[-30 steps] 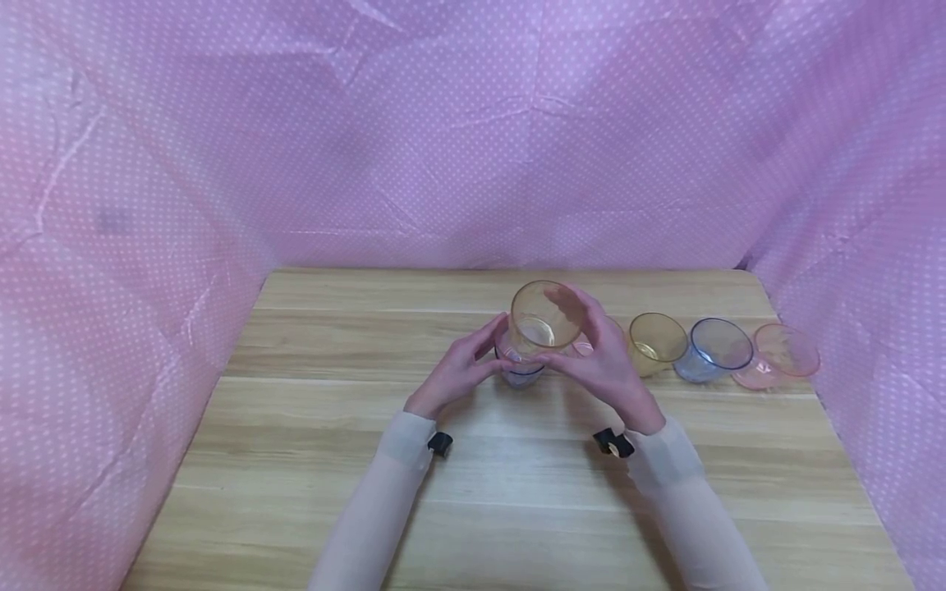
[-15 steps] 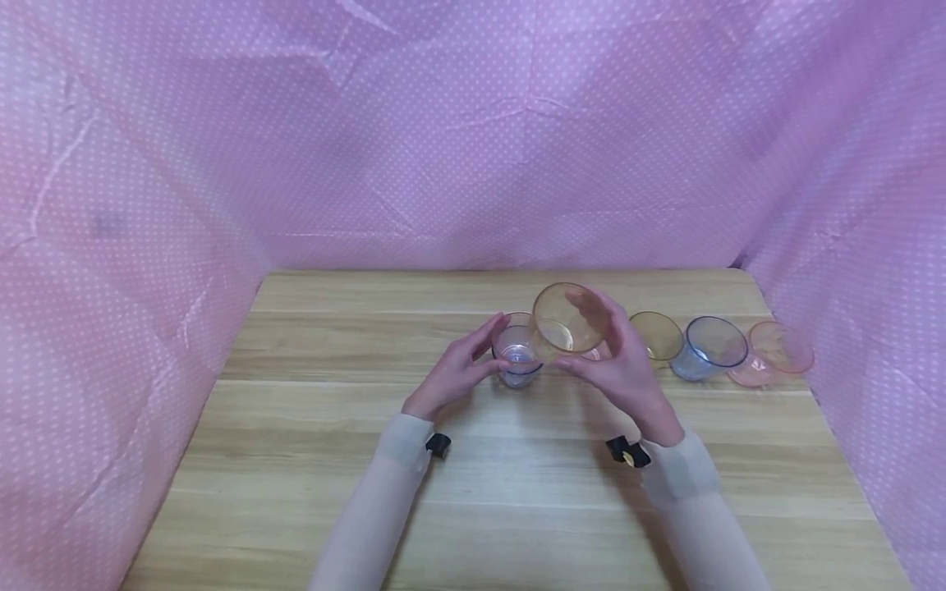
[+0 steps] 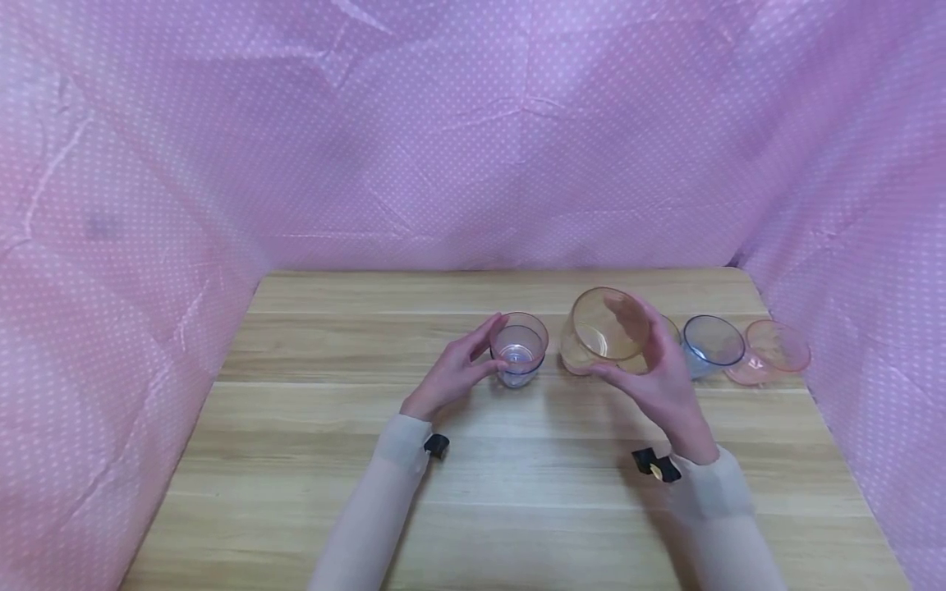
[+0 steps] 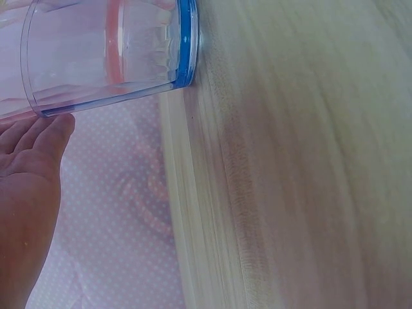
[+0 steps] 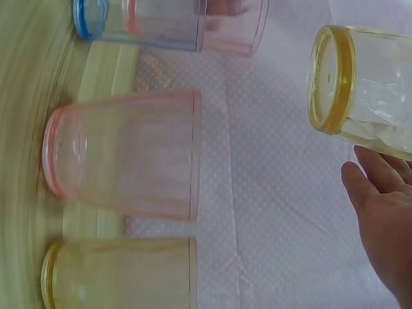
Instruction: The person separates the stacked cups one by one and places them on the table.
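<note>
My left hand [image 3: 454, 373] curls its thumb and fingers round two nested clear cups near the middle of the table. A pink cup [image 3: 520, 322] sits inside a blue-based cup [image 4: 187, 45], whose base is close to the wood in the left wrist view. My right hand [image 3: 668, 394] grips a yellow cup [image 3: 606, 328] by its side, raised and tilted with its mouth facing up. Beneath it in the right wrist view, a pink cup [image 5: 129, 154] stands upright beside another yellow cup [image 5: 129, 277]. The held cup and hand mostly hide both in the head view.
Farther right on the wooden table [image 3: 473, 525], a blue cup [image 3: 713, 341] and a pink cup [image 3: 776, 346] continue the row. Pink dotted cloth [image 3: 473, 164] hangs behind the table and along both sides.
My right hand has carried the yellow cup to the right, from over the nested cups to above the row. My left hand has stayed at the nested cups.
</note>
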`<state>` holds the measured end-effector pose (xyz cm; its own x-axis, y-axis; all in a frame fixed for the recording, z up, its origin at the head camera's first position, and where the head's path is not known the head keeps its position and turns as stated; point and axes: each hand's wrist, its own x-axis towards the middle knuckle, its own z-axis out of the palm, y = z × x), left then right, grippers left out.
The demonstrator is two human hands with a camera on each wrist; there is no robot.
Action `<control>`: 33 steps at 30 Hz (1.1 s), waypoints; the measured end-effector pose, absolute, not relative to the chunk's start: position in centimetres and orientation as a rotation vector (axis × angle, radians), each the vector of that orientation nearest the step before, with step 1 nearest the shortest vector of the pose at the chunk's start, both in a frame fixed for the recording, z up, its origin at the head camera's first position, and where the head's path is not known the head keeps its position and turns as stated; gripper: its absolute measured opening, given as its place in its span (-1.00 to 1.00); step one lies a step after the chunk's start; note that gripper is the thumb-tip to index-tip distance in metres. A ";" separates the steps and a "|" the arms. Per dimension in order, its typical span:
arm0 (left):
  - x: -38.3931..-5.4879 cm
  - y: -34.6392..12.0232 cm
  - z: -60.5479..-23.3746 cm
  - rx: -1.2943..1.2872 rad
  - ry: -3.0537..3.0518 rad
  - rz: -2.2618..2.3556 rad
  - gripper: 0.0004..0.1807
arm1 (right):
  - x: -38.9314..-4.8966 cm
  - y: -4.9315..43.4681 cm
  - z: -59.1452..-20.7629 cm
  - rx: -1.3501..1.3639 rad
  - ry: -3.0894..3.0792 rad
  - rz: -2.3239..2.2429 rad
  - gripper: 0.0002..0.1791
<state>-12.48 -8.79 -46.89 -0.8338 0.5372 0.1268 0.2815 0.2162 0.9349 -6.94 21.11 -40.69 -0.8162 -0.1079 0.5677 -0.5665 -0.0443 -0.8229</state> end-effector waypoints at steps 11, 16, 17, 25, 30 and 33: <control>-12.5 -8.8 -46.9 0.769 2.279 1.640 -0.11 | -5.8 23.4 -40.8 0.649 -1.856 1.957 0.07; -12.5 -8.7 -46.9 0.759 2.268 1.652 -0.12 | -5.1 24.4 -40.8 0.583 -1.850 1.974 0.04; -12.5 -8.7 -46.9 0.758 2.267 1.652 -0.12 | -5.0 24.6 -40.8 0.577 -1.847 1.974 0.02; -12.5 -8.8 -46.8 0.755 2.283 1.637 -0.11 | -4.2 26.2 -41.2 0.561 -1.804 1.996 0.00; -12.5 -8.8 -46.8 0.745 2.284 1.624 -0.11 | -3.8 27.3 -41.4 0.561 -1.766 2.028 0.02; -12.5 -8.8 -46.8 0.741 2.281 1.625 -0.11 | -3.6 27.9 -41.5 0.547 -1.744 2.031 0.03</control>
<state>-12.51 -8.78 -46.81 -0.8412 0.5327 0.0923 0.2611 0.2508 0.9322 -3.56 27.87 -41.51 -0.8406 0.0506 0.5393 -0.5408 -0.1362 -0.8300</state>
